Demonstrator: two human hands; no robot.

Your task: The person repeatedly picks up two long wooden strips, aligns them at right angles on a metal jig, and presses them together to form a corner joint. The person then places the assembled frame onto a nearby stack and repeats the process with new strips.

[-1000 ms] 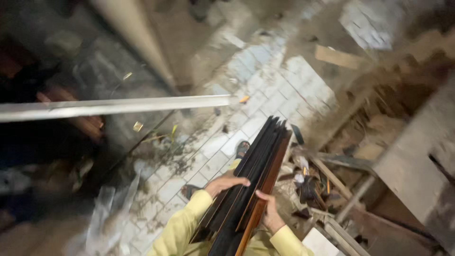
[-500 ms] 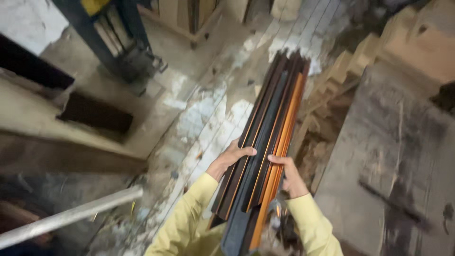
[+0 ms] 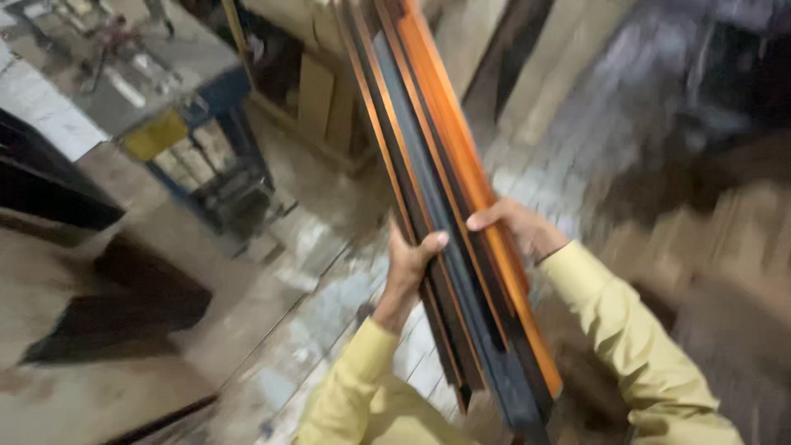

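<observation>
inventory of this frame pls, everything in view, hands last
long strips: one bundle, exact count unclear, dark brown, grey and orange, centre, running from the top edge to the bottom
machine stand: 1, blue with a yellow part, upper left
boards: a few, pale wood, leaning upper centre behind the bundle
floor: pale tiles, dusty, centre and lower left
dark slab: 1, black, left edge
right side: blurred, cannot tell
sleeves: 2, yellow, bottom
left hand: gripping the bundle's left edge
right hand: gripping its orange right edge
</observation>
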